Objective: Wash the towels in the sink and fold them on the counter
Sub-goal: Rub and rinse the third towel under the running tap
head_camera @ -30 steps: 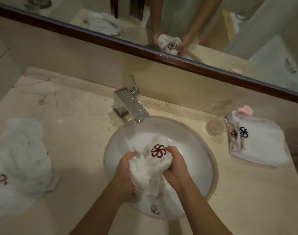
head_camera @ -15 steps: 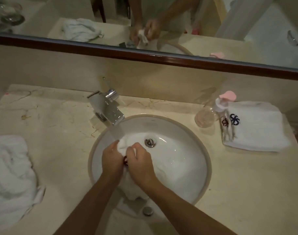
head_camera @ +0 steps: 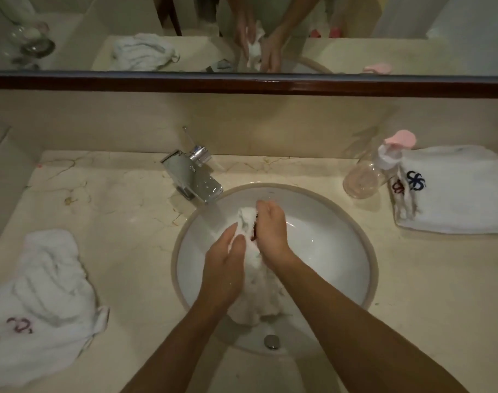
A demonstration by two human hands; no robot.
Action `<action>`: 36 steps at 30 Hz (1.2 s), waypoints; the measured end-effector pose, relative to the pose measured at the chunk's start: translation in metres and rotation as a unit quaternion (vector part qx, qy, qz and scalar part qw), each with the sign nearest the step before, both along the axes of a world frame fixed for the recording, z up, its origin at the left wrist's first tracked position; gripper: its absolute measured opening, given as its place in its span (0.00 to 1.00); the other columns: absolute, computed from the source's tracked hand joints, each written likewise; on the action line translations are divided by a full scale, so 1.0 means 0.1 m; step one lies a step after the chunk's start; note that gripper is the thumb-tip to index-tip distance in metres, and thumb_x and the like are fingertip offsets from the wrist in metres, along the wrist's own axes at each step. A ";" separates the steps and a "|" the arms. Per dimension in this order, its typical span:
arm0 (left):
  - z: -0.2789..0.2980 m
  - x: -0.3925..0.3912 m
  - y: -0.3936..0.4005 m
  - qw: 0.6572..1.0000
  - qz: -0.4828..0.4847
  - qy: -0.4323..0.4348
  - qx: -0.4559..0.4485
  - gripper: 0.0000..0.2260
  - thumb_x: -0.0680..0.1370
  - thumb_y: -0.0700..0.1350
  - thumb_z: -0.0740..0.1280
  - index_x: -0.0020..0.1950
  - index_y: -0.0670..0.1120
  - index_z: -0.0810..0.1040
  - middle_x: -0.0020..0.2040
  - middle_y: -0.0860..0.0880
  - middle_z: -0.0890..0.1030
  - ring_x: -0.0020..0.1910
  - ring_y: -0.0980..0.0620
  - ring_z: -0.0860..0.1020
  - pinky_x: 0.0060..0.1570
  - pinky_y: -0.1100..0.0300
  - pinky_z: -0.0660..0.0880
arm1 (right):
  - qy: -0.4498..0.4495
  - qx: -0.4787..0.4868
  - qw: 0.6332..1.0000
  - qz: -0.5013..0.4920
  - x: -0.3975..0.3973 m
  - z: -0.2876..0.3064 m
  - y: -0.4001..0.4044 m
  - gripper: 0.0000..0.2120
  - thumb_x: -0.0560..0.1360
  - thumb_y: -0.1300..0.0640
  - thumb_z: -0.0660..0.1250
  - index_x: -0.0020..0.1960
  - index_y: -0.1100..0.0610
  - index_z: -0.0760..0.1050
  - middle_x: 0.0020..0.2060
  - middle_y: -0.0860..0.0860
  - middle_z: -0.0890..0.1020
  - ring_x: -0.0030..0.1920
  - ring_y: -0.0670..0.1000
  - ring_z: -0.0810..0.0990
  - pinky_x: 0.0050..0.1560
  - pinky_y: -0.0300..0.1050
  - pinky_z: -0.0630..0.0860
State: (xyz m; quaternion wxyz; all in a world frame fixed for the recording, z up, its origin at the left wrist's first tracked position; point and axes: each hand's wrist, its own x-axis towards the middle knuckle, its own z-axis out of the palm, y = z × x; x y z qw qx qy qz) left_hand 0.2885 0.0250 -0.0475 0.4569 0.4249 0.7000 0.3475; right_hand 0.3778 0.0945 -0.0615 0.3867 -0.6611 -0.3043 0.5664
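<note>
Centre of frame: both hands over the round white sink, working one wet white towel between them. Left hand curled round the towel's left side, fingers bent onto the cloth. Right hand clamped on the bunched upper end, dark red embroidery just visible at the palm. Rest of the towel hanging into the basin. Chrome faucet at upper left of the sink rim. Crumpled towel at lower left on the marble counter. Folded towel with blue emblem at right edge; clear pump bottle with pink top just beside it. Mirror along the top.
</note>
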 end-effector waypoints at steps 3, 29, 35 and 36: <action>0.03 -0.29 0.15 0.999 0.009 -0.031 0.030 0.24 0.75 0.46 0.59 0.72 0.58 0.71 0.63 0.52 0.80 0.59 0.54 0.79 0.59 0.51 0.77 | 0.204 -0.010 0.975 -0.084 0.29 0.07 0.00 0.16 0.80 0.52 0.65 0.35 0.53 0.77 0.33 0.51 0.78 0.37 0.51 0.79 0.47 0.49 0.77; -0.15 -0.81 -0.03 0.901 0.236 -0.296 -0.211 0.18 0.83 0.54 0.60 0.58 0.39 0.75 0.55 0.39 0.80 0.51 0.40 0.81 0.52 0.42 0.79 | -0.059 -0.277 0.959 -0.022 0.99 -1.14 -1.23 0.20 0.71 0.59 0.71 0.61 0.63 0.72 0.57 0.61 0.74 0.49 0.58 0.76 0.44 0.51 0.81; -0.81 -0.62 -0.09 0.931 -0.132 0.227 -0.253 0.22 0.79 0.47 0.64 0.73 0.43 0.68 0.70 0.41 0.71 0.61 0.43 0.75 0.55 0.57 0.72 | -0.245 -0.186 0.921 0.240 0.63 -1.35 -1.24 0.27 0.77 0.44 0.66 0.71 0.54 0.66 0.65 0.56 0.66 0.59 0.60 0.77 0.59 0.50 0.74; -0.89 -0.58 -0.12 0.914 -0.164 0.255 -0.269 0.25 0.78 0.50 0.64 0.73 0.43 0.66 0.69 0.40 0.69 0.61 0.41 0.74 0.56 0.57 0.72 | -0.256 -0.169 0.918 0.252 0.56 -1.36 -1.24 0.24 0.78 0.44 0.65 0.69 0.54 0.67 0.63 0.55 0.69 0.57 0.60 0.78 0.57 0.49 0.74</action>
